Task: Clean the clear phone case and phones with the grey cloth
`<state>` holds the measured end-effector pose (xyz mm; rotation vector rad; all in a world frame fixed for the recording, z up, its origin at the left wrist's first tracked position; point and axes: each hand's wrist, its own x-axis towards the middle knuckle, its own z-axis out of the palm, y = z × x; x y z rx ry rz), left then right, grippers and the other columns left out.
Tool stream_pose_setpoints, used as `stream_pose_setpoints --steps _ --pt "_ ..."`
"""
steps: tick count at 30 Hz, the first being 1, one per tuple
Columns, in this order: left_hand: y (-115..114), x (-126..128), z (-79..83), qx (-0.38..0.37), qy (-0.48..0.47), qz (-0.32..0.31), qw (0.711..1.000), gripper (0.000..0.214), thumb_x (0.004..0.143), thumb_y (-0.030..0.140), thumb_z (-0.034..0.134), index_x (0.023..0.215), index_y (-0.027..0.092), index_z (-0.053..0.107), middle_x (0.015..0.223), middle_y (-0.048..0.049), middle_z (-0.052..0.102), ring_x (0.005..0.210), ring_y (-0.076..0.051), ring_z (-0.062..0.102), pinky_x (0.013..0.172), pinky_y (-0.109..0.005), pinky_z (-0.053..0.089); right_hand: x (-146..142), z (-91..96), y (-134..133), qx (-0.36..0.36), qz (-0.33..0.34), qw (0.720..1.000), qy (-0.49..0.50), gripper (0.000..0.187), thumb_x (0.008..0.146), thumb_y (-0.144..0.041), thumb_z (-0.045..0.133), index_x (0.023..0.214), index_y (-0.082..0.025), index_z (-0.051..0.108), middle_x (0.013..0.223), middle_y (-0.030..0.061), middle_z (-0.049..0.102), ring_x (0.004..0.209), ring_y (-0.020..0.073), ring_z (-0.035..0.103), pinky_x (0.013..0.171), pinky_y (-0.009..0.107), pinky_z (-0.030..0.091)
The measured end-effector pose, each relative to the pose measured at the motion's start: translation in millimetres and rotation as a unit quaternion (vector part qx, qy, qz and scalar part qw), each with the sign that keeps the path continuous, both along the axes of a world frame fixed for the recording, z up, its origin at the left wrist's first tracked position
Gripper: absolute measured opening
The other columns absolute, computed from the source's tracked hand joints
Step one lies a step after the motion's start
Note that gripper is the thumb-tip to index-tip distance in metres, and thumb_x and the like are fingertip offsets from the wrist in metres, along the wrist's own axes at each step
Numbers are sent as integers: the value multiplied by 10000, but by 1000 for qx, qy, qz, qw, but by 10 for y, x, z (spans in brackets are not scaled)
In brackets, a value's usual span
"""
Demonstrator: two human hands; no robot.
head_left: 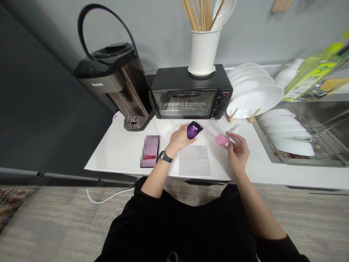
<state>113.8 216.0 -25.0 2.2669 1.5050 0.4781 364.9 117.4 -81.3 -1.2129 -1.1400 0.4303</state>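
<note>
My left hand (180,139) grips a phone (194,130) with a lit purple screen, holding it tilted just above the white counter (117,153) in front of the toaster oven (188,92). My right hand (238,151) pinches a small pink pad or cloth (221,140) between its fingertips, a short way right of the phone. A thin white sheet (195,160) lies flat on the counter between my two hands. A watch is on my left wrist.
A purple-pink box (149,150) lies left of my left hand. A black water boiler (117,76) stands at the back left. A white holder of chopsticks (203,49) sits on the oven. White plates (253,98) stand in racks beside a sink (305,138).
</note>
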Motion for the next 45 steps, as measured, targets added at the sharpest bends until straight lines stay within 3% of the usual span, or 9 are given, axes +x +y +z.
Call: stream_pose_setpoints --steps 12,22,27,31,34,36,40,43,45 --pt "270 -88 -290 60 -22 -111 992 696 930 404 756 1547 149 558 1410 -149 631 1331 -325 560 1199 -465 455 -8 51 36 -75 116 988 67 397 947 -497 712 1275 -285 646 1373 96 768 989 218 786 777 348 682" --pt "328 -169 -446 49 -63 -117 990 766 907 403 827 1574 142 556 1575 -185 605 1446 -328 539 1264 -485 409 42 10 63 -109 168 980 6 366 891 -314 650 1253 -260 657 1285 88 809 1115 264 769 800 364 626" --pt "267 -194 -366 44 -38 -114 992 727 945 433 788 1566 128 566 1632 -208 559 1606 -374 409 1335 -566 300 31 77 62 -121 199 973 0 363 879 -329 675 1231 -242 662 1297 106 809 1215 275 738 861 383 616" --pt "-21 -214 -179 19 -92 -60 994 534 1123 396 454 1586 145 541 1703 -161 480 1672 -330 305 1369 -591 204 36 138 17 -145 241 956 79 443 876 -385 696 1294 -258 621 1327 112 797 1184 263 756 819 372 653" --pt "-393 -236 -115 -31 -257 -50 965 598 1144 525 327 1566 175 567 1596 -151 614 1460 -280 614 1304 -485 396 -61 155 -61 -162 272 942 115 463 888 -391 709 1324 -280 597 1361 108 787 1165 251 771 854 379 669" --pt "-639 -253 -136 -153 -370 -27 916 708 1086 617 471 1665 214 406 1471 -173 701 1029 -248 814 1027 -439 623 -195 152 -127 -169 295 931 130 472 909 -403 709 1349 -291 581 1388 108 774 1158 255 779 887 405 677" --pt "-950 -317 -223 -241 -487 39 838 1001 891 576 817 1671 245 283 1132 -96 808 724 -173 799 760 -307 642 -478 153 -243 -112 263 958 20 503 954 -452 714 1424 -305 611 1595 126 619 1385 309 673 1086 517 623" --pt "-1027 -378 -250 -234 -505 71 828 980 851 569 852 1623 228 353 1016 -53 807 668 -148 780 696 -259 615 -564 159 -254 -30 207 959 -189 374 938 -436 781 1300 -344 762 1760 45 413 1591 368 455 1319 632 392" --pt "-1046 -398 -251 -235 -501 74 829 981 846 571 853 1619 219 361 998 -47 804 649 -145 774 673 -252 607 -565 153 -227 -8 209 942 -261 240 928 -418 803 1159 -357 831 1737 18 451 1583 382 458 1342 668 336"
